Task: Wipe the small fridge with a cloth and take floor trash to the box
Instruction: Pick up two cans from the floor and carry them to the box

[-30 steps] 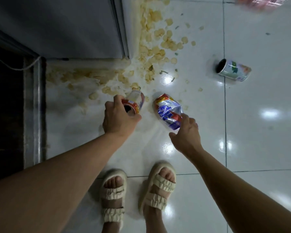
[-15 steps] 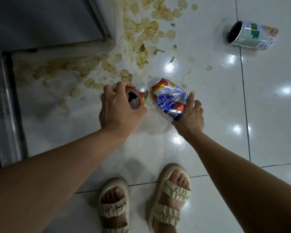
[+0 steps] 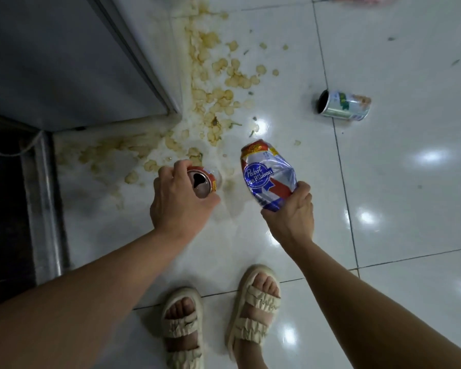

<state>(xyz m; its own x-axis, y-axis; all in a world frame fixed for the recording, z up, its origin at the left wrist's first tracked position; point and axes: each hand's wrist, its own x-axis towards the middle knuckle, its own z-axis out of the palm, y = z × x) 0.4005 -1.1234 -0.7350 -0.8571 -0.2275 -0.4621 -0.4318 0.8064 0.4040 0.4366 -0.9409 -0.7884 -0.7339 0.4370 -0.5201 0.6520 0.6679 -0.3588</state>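
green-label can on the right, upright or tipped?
Tipped. The green-label can lies on its side on the floor tile, dark open end facing left, apart from both hands.

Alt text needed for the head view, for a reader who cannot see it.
Each hand holds a beer can above a stained white tile floor: the left hand an opened can, the right hand a crushed can. A third can lies on its side nearby.
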